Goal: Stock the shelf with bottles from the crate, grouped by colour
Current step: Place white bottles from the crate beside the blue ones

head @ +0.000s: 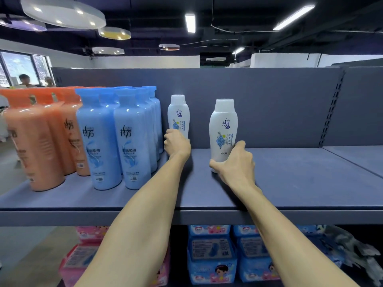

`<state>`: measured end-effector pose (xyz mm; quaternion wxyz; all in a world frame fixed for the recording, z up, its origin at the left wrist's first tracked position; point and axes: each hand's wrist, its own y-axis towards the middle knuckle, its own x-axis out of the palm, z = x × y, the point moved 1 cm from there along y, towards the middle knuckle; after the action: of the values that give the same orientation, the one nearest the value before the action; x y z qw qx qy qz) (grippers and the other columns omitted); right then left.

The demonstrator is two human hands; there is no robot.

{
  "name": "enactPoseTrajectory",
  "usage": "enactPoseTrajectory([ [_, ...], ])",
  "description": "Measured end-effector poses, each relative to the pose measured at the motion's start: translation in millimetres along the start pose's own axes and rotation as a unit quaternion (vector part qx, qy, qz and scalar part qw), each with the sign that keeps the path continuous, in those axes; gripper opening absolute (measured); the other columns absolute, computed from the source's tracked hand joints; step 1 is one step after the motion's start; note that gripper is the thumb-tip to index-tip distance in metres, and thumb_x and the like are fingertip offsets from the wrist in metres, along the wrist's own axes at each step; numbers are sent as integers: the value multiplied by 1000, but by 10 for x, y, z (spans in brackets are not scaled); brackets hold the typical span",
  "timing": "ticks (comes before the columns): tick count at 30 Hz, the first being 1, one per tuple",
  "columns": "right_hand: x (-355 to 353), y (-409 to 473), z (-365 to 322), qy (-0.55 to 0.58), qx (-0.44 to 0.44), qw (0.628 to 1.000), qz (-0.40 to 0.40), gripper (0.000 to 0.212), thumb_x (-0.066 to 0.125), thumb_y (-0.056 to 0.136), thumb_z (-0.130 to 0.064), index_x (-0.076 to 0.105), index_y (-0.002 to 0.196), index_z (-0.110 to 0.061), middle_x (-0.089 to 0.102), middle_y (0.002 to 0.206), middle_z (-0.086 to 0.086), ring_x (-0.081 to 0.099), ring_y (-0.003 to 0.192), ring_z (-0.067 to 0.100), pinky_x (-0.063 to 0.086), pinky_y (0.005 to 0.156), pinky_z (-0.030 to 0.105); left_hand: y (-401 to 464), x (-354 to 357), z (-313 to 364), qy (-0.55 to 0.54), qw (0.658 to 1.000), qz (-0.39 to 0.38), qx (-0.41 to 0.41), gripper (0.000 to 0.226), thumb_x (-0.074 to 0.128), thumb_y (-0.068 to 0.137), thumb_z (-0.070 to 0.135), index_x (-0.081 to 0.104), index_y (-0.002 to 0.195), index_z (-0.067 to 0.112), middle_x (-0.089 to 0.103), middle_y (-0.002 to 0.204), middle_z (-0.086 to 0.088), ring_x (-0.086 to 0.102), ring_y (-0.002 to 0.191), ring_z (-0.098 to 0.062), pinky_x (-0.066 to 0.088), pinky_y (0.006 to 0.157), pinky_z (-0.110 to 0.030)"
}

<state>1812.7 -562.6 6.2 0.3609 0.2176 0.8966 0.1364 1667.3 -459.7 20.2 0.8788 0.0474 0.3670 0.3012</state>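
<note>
On the grey shelf (290,183), orange bottles (41,141) stand at the left end with blue bottles (116,141) just to their right. The left hand (177,142) grips a white bottle (179,114) right beside the blue bottles, near the back panel. The right hand (234,162) grips a second white bottle (223,129), upright, further right of the blue bottles and nearer the shelf's front edge.

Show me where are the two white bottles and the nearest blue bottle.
Left white bottle (178,114): head view, on its label.
Right white bottle (223,129): head view, on its label.
Nearest blue bottle (132,146): head view, on its front.
</note>
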Motion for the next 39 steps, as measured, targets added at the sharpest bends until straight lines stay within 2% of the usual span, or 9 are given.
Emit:
enactPoseTrajectory([
  [4,24,2,-47,3,6,1000,-1,53,78,72,-26,37,101,-7,59,104,12,59,91,37,48,69,36,-130,-142,-53,27,999,-20,6,60,77,81,21,42,124,-3,54,127,-20,57,115,-38,49,86,-42],
  [8,122,29,-150,8,14,1000,-10,54,78,73,-26,38,102,-6,59,106,12,60,95,37,45,68,34,-358,-415,-46,52,992,-16,112,40,69,83,21,48,114,4,57,116,-15,58,104,-37,43,73,-37],
  [12,327,86,-357,35,9,999,-34,57,80,73,-30,40,106,-5,61,110,14,61,99,36,41,70,33,-637,-708,-107,96,972,0,215,33,65,82,27,57,108,8,61,112,-8,59,100,-33,38,70,-33],
  [17,589,161,-619,48,12,997,-65,58,81,74,-27,41,109,-6,60,115,15,60,106,37,41,72,33,-849,-1036,-295,93,968,38,231,27,62,82,34,57,96,11,61,96,-6,59,89,-33,39,64,-33],
  [22,784,230,-760,50,15,997,-62,70,89,64,-36,42,107,-7,62,112,13,63,104,35,47,74,35,-1064,-1147,-448,129,957,52,255,30,59,89,37,52,106,14,56,103,-4,59,96,-32,36,67,-34],
  [27,877,257,-833,51,16,997,-58,67,87,66,-33,42,108,-7,61,113,13,62,105,35,50,77,36,-1139,-1202,-551,120,953,61,272,25,56,91,34,49,106,15,55,101,-3,60,95,-30,36,67,-33],
  [35,956,270,-858,47,19,997,-52,66,87,65,-29,40,106,-7,61,111,14,62,102,36,53,79,40,-1209,-1261,-652,100,955,46,274,31,53,93,39,50,120,24,54,105,3,59,98,-25,32,67,-30],
  [39,968,270,-863,39,17,998,-48,66,87,65,-30,41,105,-7,61,109,13,63,101,35,52,75,38,-1216,-1272,-632,95,957,42,269,31,53,91,42,52,117,24,55,106,4,59,97,-23,34,67,-30],
])
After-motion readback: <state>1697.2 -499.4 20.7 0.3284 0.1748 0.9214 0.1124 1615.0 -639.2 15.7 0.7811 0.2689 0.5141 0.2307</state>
